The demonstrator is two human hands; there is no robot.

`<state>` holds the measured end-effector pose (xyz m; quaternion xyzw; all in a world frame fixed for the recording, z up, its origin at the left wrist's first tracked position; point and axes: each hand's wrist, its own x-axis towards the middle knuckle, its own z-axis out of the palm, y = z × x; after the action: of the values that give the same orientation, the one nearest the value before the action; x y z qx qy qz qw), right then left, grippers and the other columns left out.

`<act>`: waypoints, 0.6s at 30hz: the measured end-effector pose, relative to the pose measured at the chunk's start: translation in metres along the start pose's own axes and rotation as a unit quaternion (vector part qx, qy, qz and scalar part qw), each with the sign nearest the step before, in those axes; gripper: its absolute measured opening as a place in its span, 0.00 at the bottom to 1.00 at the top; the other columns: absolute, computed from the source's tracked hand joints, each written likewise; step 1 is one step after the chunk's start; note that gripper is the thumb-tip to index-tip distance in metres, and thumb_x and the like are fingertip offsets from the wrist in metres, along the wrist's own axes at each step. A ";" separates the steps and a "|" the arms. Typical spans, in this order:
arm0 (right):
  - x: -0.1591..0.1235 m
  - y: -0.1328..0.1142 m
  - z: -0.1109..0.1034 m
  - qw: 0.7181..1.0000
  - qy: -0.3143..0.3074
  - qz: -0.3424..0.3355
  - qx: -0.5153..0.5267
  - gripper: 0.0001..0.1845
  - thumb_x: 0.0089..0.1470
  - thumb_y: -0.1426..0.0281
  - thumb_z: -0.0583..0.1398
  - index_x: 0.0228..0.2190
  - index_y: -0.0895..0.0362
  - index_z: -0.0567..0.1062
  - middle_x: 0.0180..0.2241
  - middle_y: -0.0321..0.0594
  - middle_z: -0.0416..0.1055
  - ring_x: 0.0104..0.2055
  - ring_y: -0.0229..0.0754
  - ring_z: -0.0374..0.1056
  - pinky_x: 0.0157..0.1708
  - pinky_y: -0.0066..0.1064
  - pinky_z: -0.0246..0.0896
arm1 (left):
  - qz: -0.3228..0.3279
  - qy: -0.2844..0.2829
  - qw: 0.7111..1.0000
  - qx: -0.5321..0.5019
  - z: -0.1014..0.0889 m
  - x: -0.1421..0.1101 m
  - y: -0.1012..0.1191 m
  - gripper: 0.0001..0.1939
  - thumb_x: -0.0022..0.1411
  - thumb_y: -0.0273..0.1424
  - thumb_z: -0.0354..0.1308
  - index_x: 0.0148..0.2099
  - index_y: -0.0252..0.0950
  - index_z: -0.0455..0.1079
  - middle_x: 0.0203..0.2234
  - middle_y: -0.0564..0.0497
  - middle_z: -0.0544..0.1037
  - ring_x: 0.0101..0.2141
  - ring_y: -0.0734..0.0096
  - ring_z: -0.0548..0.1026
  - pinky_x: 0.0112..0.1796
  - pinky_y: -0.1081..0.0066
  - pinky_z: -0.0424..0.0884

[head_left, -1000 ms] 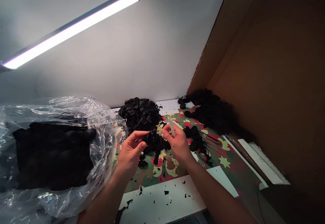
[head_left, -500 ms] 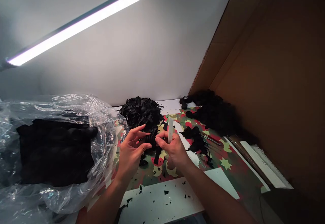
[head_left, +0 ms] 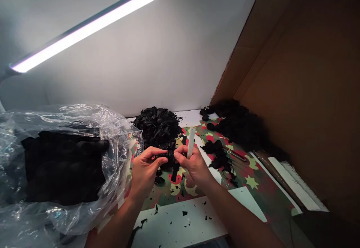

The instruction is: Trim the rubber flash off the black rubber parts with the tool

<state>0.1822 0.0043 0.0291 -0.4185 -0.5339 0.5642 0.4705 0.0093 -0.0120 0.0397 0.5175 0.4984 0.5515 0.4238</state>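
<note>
A small dark rounded piece (head_left: 170, 158) is between my hands, its details lost in the black. My left hand (head_left: 143, 167) pinches its left side with thumb and fingertips. My right hand (head_left: 195, 167) is closed around a translucent white stick-like tool (head_left: 191, 142) that points upward; its lower end is hidden in the grip. The right thumb and forefinger meet at the piece's right side. Just behind the hands rises a heap of black scraps (head_left: 157, 124). A black strip (head_left: 174, 173) lies below the piece.
On the left, a clear plastic bag (head_left: 115, 165) holds a mass of black pieces (head_left: 64, 173). More black pieces (head_left: 244, 128) are piled by the cardboard wall (head_left: 303, 90). Tweezers-like metal tools (head_left: 236, 154) lie beside black scraps (head_left: 216, 154). A lamp tube (head_left: 90, 26) hangs above.
My left fingers have closed from a loose spread onto the dark piece. The white tool still stands in my right hand, which has barely moved. The whole view has shifted slightly.
</note>
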 end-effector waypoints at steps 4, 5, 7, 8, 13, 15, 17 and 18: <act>0.000 -0.005 -0.004 0.986 0.081 -0.121 -0.077 0.26 0.66 0.54 0.51 0.29 0.56 0.80 0.34 0.42 0.73 0.31 0.39 0.63 0.32 0.32 0.59 | 0.032 0.001 0.998 0.054 -0.002 0.001 0.004 0.02 0.52 0.30 0.69 0.31 0.39 0.81 0.26 0.52 0.79 0.28 0.70 0.76 0.31 0.74 0.71; -0.001 -0.006 -0.005 0.980 0.106 -0.151 -0.078 0.29 0.68 0.53 0.48 0.30 0.55 0.81 0.38 0.43 0.74 0.34 0.41 0.65 0.34 0.33 0.61 | 0.040 -0.003 0.997 0.067 -0.003 0.002 0.003 0.01 0.53 0.30 0.69 0.31 0.39 0.81 0.26 0.52 0.79 0.28 0.70 0.75 0.30 0.74 0.71; -0.003 -0.008 -0.006 0.972 0.119 -0.188 -0.073 0.34 0.70 0.52 0.44 0.31 0.54 0.82 0.37 0.44 0.74 0.35 0.42 0.68 0.35 0.35 0.64 | 0.058 -0.014 0.993 0.100 -0.004 0.002 0.001 0.00 0.53 0.29 0.68 0.30 0.40 0.81 0.26 0.53 0.78 0.28 0.70 0.75 0.30 0.73 0.70; -0.005 -0.008 -0.007 0.971 0.110 -0.197 -0.074 0.35 0.70 0.52 0.43 0.32 0.54 0.82 0.34 0.44 0.74 0.32 0.42 0.68 0.34 0.36 0.65 | 0.068 -0.020 0.990 0.119 -0.004 0.002 0.000 0.01 0.54 0.29 0.68 0.30 0.40 0.81 0.26 0.53 0.78 0.28 0.70 0.75 0.30 0.73 0.69; -0.010 -0.009 -0.006 0.953 0.020 -0.254 -0.163 0.11 0.65 0.61 0.60 0.39 0.51 0.81 0.32 0.40 0.80 0.36 0.45 0.76 0.41 0.39 0.70 | 0.127 -0.022 0.975 0.182 -0.006 0.004 -0.004 0.03 0.56 0.28 0.67 0.30 0.40 0.79 0.24 0.54 0.77 0.26 0.71 0.74 0.29 0.72 0.68; -0.009 -0.007 -0.006 0.950 0.017 -0.261 -0.169 0.03 0.60 0.67 0.65 0.38 0.51 0.80 0.37 0.40 0.81 0.40 0.45 0.77 0.42 0.37 0.71 | 0.145 -0.016 0.969 0.200 -0.007 0.005 -0.004 0.04 0.57 0.28 0.67 0.30 0.40 0.78 0.24 0.54 0.77 0.26 0.71 0.74 0.29 0.72 0.67; -0.009 -0.004 -0.006 0.954 0.017 -0.252 -0.161 0.01 0.59 0.70 0.66 0.34 0.52 0.79 0.39 0.39 0.81 0.40 0.43 0.78 0.40 0.35 0.71 | 0.158 -0.017 0.962 0.220 -0.008 0.005 -0.005 0.04 0.58 0.27 0.66 0.30 0.39 0.78 0.25 0.54 0.77 0.26 0.71 0.75 0.30 0.72 0.68; -0.009 -0.002 -0.006 0.954 0.009 -0.251 -0.164 0.03 0.59 0.70 0.65 0.32 0.52 0.78 0.40 0.39 0.82 0.40 0.43 0.78 0.41 0.35 0.71 | 0.163 -0.020 0.959 0.231 -0.008 0.005 -0.005 0.05 0.58 0.27 0.65 0.29 0.39 0.77 0.25 0.54 0.76 0.26 0.71 0.75 0.30 0.72 0.68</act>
<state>0.1902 -0.0028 0.0307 -0.3477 -0.7030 0.3290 0.5261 0.0008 -0.0075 0.0357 0.6863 0.5124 0.4730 0.2067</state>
